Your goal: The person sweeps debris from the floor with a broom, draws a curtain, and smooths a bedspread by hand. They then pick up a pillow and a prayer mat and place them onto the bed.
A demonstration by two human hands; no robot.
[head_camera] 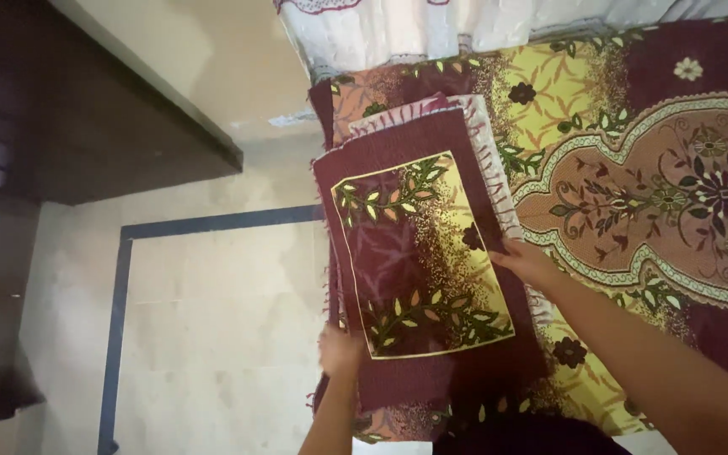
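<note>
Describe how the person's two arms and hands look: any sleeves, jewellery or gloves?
Both forearms are bare as far as the view shows: no sleeves. The left hand and right hand wear no gloves. No watch, bangle or ring shows. The fingers are too blurred to judge nails.

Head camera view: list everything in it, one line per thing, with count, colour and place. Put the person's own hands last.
Pillowcase: one, maroon with a yellow panel of green leaves, lying flat at the bed's edge under both hands.
Second folded cloth: one, pale pink and white, mostly hidden beneath the pillowcase, its edge showing at the top and right.
Bedsheet: one, maroon, yellow and pink with floral patterns, spread over the bed on the right.
White cloth: one, at the top edge beyond the bed.
Floor: pale beige tiles with a dark blue line, on the left.
Dark wooden furniture: one, brown, upper left.
Left hand: one, gripping the pillowcase's lower left edge.
Right hand: one, resting on the pillowcase's right edge.
</note>
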